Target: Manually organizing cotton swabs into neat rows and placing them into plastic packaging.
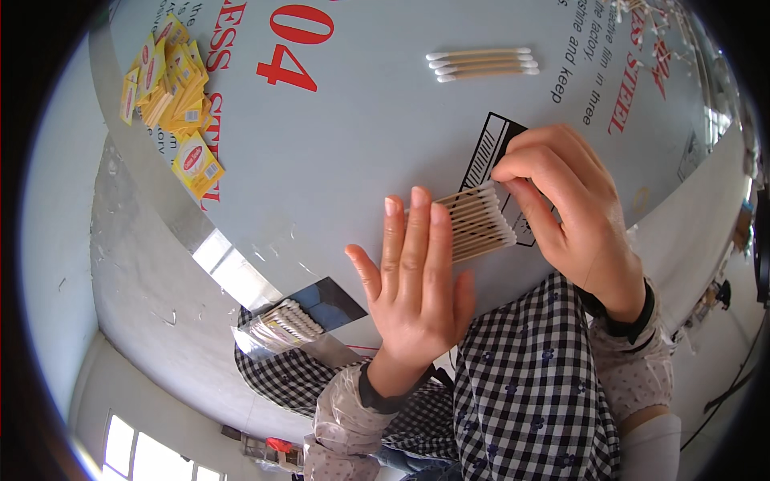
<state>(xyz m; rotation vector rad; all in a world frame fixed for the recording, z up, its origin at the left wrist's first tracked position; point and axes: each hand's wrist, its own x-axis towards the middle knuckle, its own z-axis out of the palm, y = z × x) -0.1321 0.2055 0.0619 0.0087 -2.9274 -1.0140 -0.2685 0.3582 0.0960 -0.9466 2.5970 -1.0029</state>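
Note:
A row of cotton swabs [483, 223] with pale wooden sticks and white tips lies side by side on the grey table. My left hand [421, 280] rests flat over the row's left part, fingers stretched out, hiding the tips on that side. At the upper right corner of the row, my right hand [573, 200] has its thumb and forefinger pinched at the white tip of the end swab. Farther back lies a small separate group of cotton swabs [485, 62], roughly parallel to each other.
A pile of yellow printed paper packets [180, 92] sits at the far left. By the near left edge, a clear bag of cotton swabs [287, 325] lies close to a dark card [341, 301]. More swabs [682, 32] are scattered at the far right rim. A checkered cloth [525, 377] covers my lap.

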